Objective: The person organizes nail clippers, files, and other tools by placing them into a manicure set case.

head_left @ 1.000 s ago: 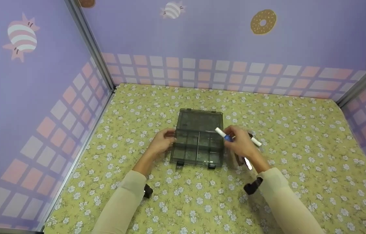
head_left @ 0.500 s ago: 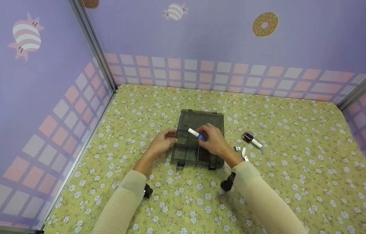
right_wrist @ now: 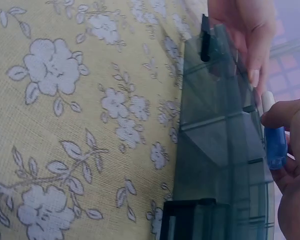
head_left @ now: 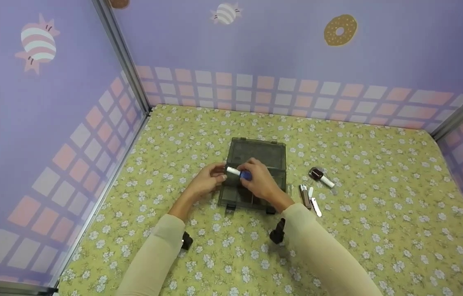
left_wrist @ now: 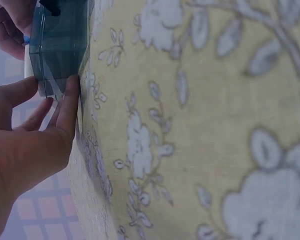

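A smoky clear compartment box (head_left: 252, 153) lies on the cloth with its lid folded back, away from me. My left hand (head_left: 206, 181) grips the left side of the box; the left wrist view has the thumb at the top edge and the fingers (left_wrist: 67, 110) against the side. Between thumb and fingers, my right hand (head_left: 261, 181) pinches a nail polish bottle (right_wrist: 275, 145) with blue polish and a white cap. It is held tilted over the left compartments, cap toward the left hand. Part of the divided tray is hidden beneath the right hand.
To the right of the box lie a dark red nail polish bottle (head_left: 316, 173) with a white cap, a nail clipper (head_left: 305, 196) and small white pieces (head_left: 316, 206). A flowered yellow cloth (head_left: 379, 197) covers the table, with patterned purple walls (head_left: 264, 45) around it.
My right hand has carried the blue nail polish leftward from the box's right edge to over its left compartments. The left hand has stayed on the box's side.
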### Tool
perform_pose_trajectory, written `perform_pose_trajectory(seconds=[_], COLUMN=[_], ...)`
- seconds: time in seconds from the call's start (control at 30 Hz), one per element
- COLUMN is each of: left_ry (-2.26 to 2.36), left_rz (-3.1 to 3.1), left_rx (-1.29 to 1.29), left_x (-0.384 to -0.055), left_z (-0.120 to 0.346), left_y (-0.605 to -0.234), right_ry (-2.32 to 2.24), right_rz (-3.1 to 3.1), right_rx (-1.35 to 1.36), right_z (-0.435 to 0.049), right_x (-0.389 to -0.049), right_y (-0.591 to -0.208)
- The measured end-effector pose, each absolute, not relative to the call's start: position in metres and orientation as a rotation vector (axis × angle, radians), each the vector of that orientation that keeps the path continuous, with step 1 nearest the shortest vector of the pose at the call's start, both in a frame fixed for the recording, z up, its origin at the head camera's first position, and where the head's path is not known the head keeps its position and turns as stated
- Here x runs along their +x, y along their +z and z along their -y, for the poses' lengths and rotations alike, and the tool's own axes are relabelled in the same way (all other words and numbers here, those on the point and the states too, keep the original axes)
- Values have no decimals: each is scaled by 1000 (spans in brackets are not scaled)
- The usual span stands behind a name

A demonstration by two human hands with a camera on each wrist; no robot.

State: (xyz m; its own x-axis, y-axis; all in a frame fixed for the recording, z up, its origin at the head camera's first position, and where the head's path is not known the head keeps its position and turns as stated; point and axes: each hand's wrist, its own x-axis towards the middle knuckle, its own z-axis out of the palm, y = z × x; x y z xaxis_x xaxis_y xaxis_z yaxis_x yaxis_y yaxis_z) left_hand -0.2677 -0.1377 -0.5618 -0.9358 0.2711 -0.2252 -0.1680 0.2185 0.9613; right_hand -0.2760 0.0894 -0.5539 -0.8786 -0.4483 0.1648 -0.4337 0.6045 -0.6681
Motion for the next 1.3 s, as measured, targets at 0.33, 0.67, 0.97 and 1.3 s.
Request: perform_pose_trajectory(seconds=[0.33, 0.67, 0.97, 1.3], left_ry=[1768, 1796, 1792, 1781], left_rz=[-2144, -2139, -2113, -2115], left_rx=[78, 95, 81, 97], left_x=[-269, -266, -265, -265], left_z=[134, 136, 140, 139], left_y=[-561, -565, -563, -562], right_ry=[-1138, -1262, -1297, -1203], right_rz=[-2791, -2859, -2959, -3036], right_rx=[-775, -853, -496, -295], right_z=[-94, -149, -242, -300], right_x=[-274, -271, -273, -271], right_y=[-554, -550, -554, -575])
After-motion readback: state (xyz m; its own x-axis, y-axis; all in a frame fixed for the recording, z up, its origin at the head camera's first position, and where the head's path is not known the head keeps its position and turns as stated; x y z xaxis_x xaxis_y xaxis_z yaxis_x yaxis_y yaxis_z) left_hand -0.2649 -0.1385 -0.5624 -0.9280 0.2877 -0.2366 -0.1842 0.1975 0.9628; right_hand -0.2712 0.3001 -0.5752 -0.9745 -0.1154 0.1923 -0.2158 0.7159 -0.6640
